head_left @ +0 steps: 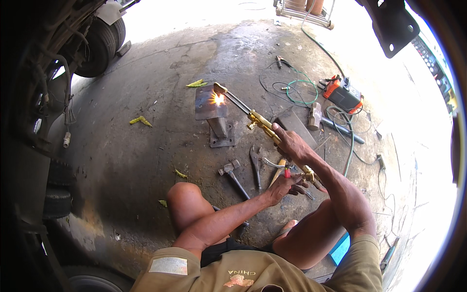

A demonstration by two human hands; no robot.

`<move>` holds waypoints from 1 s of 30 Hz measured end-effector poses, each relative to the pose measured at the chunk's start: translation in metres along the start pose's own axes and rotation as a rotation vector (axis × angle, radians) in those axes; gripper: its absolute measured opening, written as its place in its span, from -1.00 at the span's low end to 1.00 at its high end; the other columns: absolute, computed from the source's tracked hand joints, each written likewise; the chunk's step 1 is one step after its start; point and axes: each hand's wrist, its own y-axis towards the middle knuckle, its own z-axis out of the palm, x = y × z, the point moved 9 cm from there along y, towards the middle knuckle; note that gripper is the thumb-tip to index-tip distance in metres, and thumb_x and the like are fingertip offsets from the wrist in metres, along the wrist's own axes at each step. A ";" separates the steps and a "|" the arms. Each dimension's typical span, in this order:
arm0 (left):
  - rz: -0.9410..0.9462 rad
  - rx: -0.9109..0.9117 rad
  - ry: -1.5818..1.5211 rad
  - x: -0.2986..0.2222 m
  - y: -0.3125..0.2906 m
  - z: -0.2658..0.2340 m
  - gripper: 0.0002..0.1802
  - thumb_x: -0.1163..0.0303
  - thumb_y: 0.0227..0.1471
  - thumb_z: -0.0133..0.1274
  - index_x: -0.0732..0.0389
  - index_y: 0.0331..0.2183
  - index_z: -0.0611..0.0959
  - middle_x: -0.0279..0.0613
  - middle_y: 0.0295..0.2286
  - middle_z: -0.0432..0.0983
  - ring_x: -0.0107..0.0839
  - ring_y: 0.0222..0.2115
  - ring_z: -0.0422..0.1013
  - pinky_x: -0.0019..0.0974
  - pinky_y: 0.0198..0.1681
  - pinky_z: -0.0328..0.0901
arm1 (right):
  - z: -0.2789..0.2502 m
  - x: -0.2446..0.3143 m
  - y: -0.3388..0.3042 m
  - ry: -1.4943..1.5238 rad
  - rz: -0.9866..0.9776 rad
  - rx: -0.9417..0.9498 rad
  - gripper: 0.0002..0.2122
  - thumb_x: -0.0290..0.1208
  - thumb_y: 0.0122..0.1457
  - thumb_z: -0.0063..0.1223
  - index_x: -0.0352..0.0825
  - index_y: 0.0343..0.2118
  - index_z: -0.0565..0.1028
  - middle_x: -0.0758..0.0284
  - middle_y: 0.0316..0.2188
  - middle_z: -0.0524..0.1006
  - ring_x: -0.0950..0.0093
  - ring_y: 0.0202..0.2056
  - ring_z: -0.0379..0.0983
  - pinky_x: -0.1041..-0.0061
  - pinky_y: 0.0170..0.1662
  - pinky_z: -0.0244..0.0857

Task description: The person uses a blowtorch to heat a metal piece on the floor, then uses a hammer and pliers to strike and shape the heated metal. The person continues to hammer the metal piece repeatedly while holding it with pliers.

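Observation:
My right hand (294, 146) is wrapped round a brass cutting torch (265, 126), which points up and to the left. At its tip a bright orange flame (217, 99) with sparks plays on the top plate of a rusty steel stand (203, 106). The stand has a short post on a drilled base plate. Beside the torch's rear end, my left hand (288, 189) has its fingers closed around a small red thing (287, 172); its exact kind is unclear, and the fingers partly hide it.
Near my knees lie a hammer (230, 167), an adjustable wrench (255, 160) and a wooden handle (279, 170). To the right are a sledgehammer (315, 117), a steel plate (294, 124) and an orange-black machine (344, 93) with cables. A hose (318, 44) crosses the floor. Truck wheels (97, 48) stand left.

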 end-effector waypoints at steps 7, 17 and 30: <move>-0.008 -0.022 0.002 0.002 -0.002 -0.003 -0.52 0.04 0.31 -0.08 0.23 0.02 0.54 -0.17 -0.21 0.63 -0.49 -0.30 0.55 -0.37 -0.16 0.38 | 0.004 0.001 0.000 0.001 0.002 0.044 -0.21 0.47 0.21 -0.47 -0.32 -0.63 0.37 0.43 -0.71 0.29 0.56 -0.63 0.20 0.41 -0.54 0.09; -0.010 -0.007 0.012 0.003 -0.002 0.001 -0.52 0.05 0.30 -0.09 0.25 -0.01 0.56 -0.17 -0.23 0.63 -0.49 -0.28 0.54 -0.37 -0.15 0.37 | 0.004 0.000 -0.004 0.016 0.029 0.063 -0.19 0.49 0.20 -0.48 -0.32 -0.64 0.37 0.41 -0.70 0.29 0.55 -0.62 0.20 0.39 -0.53 0.10; -0.003 0.028 -0.022 -0.005 -0.009 0.015 -0.49 0.06 0.28 -0.03 0.32 0.01 0.54 -0.09 -0.23 0.63 -0.43 -0.26 0.56 -0.34 -0.13 0.41 | 0.007 -0.004 -0.009 0.009 0.064 0.110 -0.18 0.51 0.18 -0.49 -0.31 -0.66 0.38 0.43 -0.72 0.28 0.56 -0.64 0.21 0.42 -0.55 0.12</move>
